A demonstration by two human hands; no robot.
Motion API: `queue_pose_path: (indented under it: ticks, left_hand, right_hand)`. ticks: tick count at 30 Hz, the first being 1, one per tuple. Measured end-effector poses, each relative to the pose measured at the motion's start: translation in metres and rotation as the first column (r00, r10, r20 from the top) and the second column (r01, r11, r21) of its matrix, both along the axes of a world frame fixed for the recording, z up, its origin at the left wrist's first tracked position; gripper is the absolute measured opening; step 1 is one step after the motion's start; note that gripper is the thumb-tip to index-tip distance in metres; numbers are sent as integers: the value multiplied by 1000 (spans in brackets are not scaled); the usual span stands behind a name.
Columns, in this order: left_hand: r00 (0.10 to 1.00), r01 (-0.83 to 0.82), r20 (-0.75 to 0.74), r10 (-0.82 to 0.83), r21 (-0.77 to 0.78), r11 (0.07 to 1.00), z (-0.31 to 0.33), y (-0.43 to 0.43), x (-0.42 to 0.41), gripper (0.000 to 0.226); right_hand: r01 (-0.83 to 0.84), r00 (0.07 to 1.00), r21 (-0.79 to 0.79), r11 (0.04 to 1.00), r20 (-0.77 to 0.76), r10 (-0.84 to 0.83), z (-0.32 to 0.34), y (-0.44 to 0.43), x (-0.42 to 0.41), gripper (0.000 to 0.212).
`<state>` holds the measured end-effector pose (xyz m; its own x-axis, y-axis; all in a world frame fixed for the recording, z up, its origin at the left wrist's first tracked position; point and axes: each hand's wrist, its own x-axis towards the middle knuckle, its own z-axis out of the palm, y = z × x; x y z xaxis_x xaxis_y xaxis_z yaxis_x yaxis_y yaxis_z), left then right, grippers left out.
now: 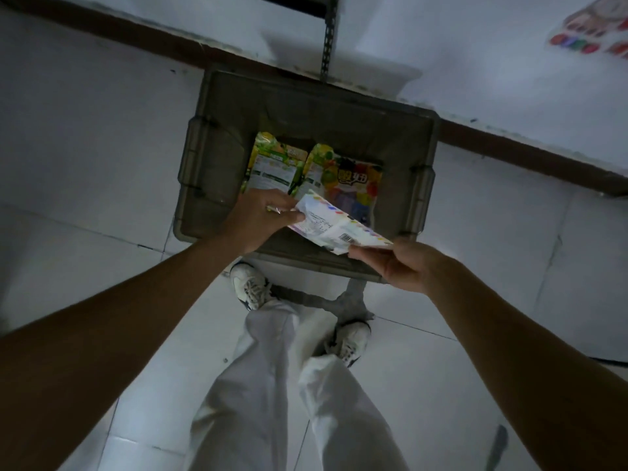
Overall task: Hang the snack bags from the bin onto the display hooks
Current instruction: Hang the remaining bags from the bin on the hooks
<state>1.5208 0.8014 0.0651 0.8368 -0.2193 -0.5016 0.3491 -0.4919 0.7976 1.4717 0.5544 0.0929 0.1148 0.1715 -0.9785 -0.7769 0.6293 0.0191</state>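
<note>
So the left hand (268, 215) has its fingers curled round the far end of a white bag (336, 226) with coloured dots along its edge. The right hand (401, 263) pinches the near corner between thumb and fingertips. The bag is stretched between them, tilted, just above the near rim of the bin (190, 164).

Handling-wise, my guess is this thing is super light. It's thin crinkly film, floppy, and it sags a bit in the middle even with both ends held. Probably a little slick too, so a pinch on the flat sealed edge beats squeezing the puffy middle, which could crush whatever's inside. For hanging I'd want fingers on the top seal, right next to the hang hole. I can't actually make out a hole from here, so which end is the top is a guess.

Two more bags lie flat on the bin's bottom: a green-and-yellow bag (272, 164) on the left and a fruit-print bag (350, 181) beside it, edges touching or nearly.

The bin sits on the tiled floor (85, 147) against the wall, below a slotted upright (328, 35). No hooks clearly visible, just some blurry colourful packs (591, 32) far up right.
</note>
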Motion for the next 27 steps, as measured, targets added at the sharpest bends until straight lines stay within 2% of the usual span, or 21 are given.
queue_pose_path:
  ticks: [4, 7, 10, 15, 16, 18, 20, 22, 24, 27]
  left_hand:
    - [999, 48, 14, -48, -55, 997, 1, -7, -17, 22]
    - [998, 63, -11, -65, -127, 990, 9, -16, -31, 30]
    - [994, 105, 27, -102, -143, 984, 18, -27, -45, 38]
    - [999, 33, 10, -32, -104, 994, 18, -35, -66, 37]
    - [1000, -5, -26, 2, -102, 995, 17, -37, -69, 39]
    - [975, -138, -190, 113, -121, 983, 16, -42, -73, 44]
    - [889, -277, -411, 203, -129, 952, 16, -46, -74, 40]
    - [791, -342, -571, 221, -112, 933, 16, -51, -77, 36]
    - [755, -353, -620, 213, -111, 929, 16, -52, -82, 39]
    - [750, -360, -629, 205, -129, 924, 23, -52, -91, 42]
  right_hand:
    - [-88, 996, 63, 994, 4, 87, -1, -7, -24, 37]
    - [-132, 991, 90, 987, 14, 131, 0, -13, -35, 35]
    - [-241, 970, 58, 969, 36, 240, 4, -16, -40, 32]
    - [-305, 944, -45, 951, 114, 309, 9, -25, -51, 33]
    - [-305, 942, -59, 951, 128, 310, 10, -27, -54, 30]
    - [-301, 936, -80, 950, 163, 311, 7, -30, -62, 23]
    - [-332, 913, -128, 934, 205, 353, 3, -33, -71, 20]
    - [-379, 875, -181, 908, 249, 415, -1, -36, -82, 22]
    - [-410, 846, -214, 887, 275, 457, -1, -38, -92, 22]
    - [-439, 813, -266, 858, 287, 506, 6, -44, -108, 25]
